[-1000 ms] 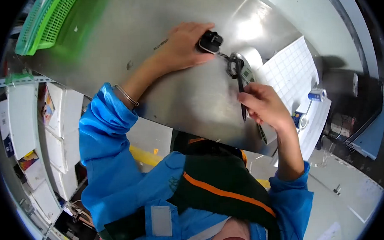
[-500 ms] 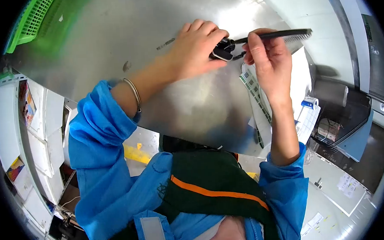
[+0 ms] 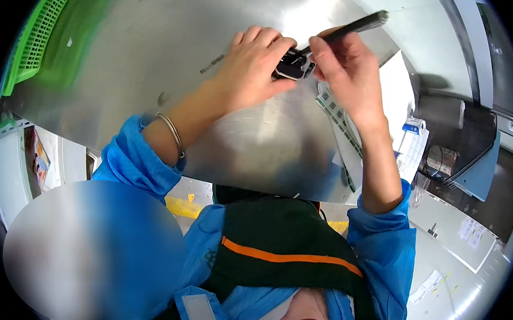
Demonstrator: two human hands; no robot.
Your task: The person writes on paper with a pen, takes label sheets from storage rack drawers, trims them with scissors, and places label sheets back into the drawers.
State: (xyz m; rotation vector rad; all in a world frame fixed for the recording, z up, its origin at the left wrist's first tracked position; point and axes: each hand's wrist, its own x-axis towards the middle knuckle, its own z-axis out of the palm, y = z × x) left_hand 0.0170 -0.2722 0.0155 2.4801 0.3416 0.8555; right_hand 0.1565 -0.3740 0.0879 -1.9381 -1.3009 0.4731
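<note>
My left hand (image 3: 254,68) is wrapped round a small black device (image 3: 290,68) with a pale rim, on the metal table (image 3: 221,133). In my right hand (image 3: 347,70) is a black brush (image 3: 365,23), bristled end up to the right. The brush's thin tip meets the top of the device, between my two hands. Part of the device is covered by the left fingers. Just below the right hand lies a strip of green and white labels (image 3: 337,116).
Green baskets (image 3: 34,47) stand at the upper left. White paper (image 3: 395,88) lies on the table's right side, with a blue and white roll (image 3: 414,125) on it. Beyond is a dark bin-like object (image 3: 450,134). A blurred oval covers the lower left.
My right hand has turned the brush from hanging downward to pointing up right and brought its tip to the device. The black part beside the device is now mostly hidden.
</note>
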